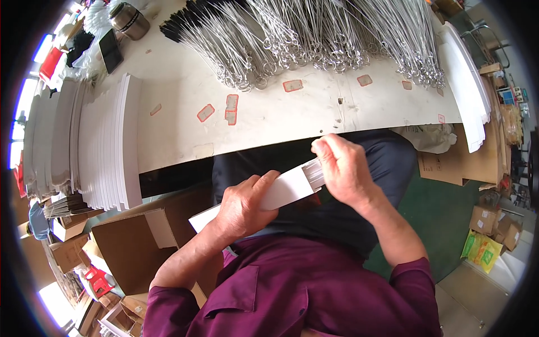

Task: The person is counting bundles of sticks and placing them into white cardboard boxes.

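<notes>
A long, narrow white box lies slantwise over my lap, its far right end open. My left hand is wrapped round the middle of the box. Pale, partly see-through contents show at the open end; I cannot tell what they are. Against that end my right hand is closed, with thumb and forefinger pressed together. What it holds, if anything, is hidden by the fingers.
Bundles of metal wire brushes with ring ends cover the far side of the white table. White flat boxes stand in a row at left; more white pieces sit at right. An open carton is lower left.
</notes>
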The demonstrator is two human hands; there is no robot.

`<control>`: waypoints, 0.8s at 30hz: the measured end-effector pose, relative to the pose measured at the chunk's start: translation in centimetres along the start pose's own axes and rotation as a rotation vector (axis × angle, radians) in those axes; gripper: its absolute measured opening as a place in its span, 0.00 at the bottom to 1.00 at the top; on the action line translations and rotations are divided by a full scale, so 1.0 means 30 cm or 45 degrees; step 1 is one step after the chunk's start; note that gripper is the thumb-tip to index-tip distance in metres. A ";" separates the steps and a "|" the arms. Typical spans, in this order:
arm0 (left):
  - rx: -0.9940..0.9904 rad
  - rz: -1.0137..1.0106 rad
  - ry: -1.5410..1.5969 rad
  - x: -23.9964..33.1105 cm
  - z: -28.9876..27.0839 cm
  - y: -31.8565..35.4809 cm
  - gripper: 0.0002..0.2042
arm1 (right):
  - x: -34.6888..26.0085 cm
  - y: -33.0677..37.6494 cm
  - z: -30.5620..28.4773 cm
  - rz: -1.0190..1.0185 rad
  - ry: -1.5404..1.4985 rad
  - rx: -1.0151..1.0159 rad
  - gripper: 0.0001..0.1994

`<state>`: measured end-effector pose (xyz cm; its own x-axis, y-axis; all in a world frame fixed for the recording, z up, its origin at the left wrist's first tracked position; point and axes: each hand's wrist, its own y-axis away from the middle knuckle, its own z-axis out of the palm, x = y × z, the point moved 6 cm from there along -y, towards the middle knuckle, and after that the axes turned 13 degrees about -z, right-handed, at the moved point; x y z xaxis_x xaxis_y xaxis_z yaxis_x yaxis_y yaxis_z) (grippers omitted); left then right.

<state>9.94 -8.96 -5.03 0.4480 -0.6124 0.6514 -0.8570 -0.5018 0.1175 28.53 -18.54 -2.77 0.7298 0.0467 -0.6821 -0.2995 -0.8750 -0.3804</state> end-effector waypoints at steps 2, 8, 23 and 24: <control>0.035 -0.011 0.014 -0.015 0.010 -0.001 0.30 | -0.021 0.012 0.020 -0.079 -0.023 0.108 0.07; 0.114 -0.119 -0.047 -0.069 0.006 0.022 0.32 | 0.050 0.093 0.065 0.384 -0.741 0.138 0.11; 0.107 -0.068 -0.188 -0.065 0.021 0.029 0.34 | 0.098 0.129 0.077 0.593 -0.763 0.256 0.07; 0.112 -0.085 -0.199 -0.072 0.026 0.029 0.35 | 0.107 0.134 0.088 0.620 -0.806 0.292 0.07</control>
<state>8.41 -8.55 -6.92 0.5432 -0.6601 0.5189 -0.8016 -0.5916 0.0865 28.03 -20.63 -8.14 0.0226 0.0104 -0.9997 -0.6601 -0.7508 -0.0228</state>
